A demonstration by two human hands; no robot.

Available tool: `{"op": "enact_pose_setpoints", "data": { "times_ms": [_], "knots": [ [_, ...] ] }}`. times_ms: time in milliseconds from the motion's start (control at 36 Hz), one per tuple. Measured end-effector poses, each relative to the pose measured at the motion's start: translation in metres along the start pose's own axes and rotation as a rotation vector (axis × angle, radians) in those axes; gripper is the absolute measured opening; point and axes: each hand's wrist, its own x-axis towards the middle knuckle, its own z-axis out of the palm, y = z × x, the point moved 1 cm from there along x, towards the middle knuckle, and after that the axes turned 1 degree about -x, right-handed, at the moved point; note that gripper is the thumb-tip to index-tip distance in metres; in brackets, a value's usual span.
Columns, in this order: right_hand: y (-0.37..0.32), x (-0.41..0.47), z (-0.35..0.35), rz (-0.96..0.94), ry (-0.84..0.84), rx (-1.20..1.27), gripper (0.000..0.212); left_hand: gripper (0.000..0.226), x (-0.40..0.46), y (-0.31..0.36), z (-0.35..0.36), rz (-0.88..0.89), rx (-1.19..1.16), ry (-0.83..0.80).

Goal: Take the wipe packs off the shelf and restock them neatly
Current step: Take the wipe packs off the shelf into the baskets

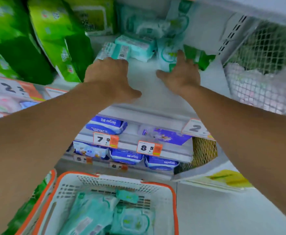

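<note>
Both my arms reach onto a white shelf [144, 85]. My left hand [110, 77] hovers palm down just short of a flat teal wipe pack [111, 50], fingers bent, holding nothing. My right hand [181, 72] lies with straight fingers against a pale teal and green wipe pack [166, 56] standing at the shelf's right. Another teal pack [137, 46] lies behind, and more stand blurred at the back [149, 26]. Below me a white basket with an orange rim [174, 197] holds several teal wipe packs [91, 216].
Large green bags [54, 39] crowd the shelf's left side. A dark green pack [200, 58] sits right of my right hand. A wire mesh bin [261, 65] borders the right. Lower shelves carry blue packs [105, 124] and price tags [148, 148].
</note>
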Motion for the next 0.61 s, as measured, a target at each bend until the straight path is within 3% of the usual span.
{"op": "enact_pose_setpoints", "data": {
  "times_ms": [111, 194, 333, 417, 500, 611],
  "knots": [
    [0.005, -0.002, -0.013, -0.023, -0.019, 0.098, 0.093, 0.088, 0.005, -0.004, 0.001, -0.112, -0.107, 0.219],
    [0.018, -0.019, -0.028, 0.044, -0.09, 0.237, 0.086, 0.101, 0.02, -0.007, 0.007, -0.104, -0.004, 0.144],
    [0.04, -0.037, -0.033, 0.122, -0.043, 0.251, 0.075, 0.072, 0.037, -0.001, 0.01, -0.097, 0.168, 0.065],
    [0.042, -0.039, -0.045, 0.084, -0.013, 0.339, 0.086, 0.064, 0.039, 0.0, 0.003, -0.1, 0.147, 0.045],
    [0.038, -0.043, -0.054, 0.114, -0.066, 0.714, 0.072, 0.055, 0.037, -0.003, -0.004, -0.051, 0.107, 0.058],
    [0.039, -0.039, -0.044, 0.31, -0.144, 1.172, 0.058, 0.041, 0.031, -0.012, -0.014, 0.031, 0.007, 0.159]
  ]
}}
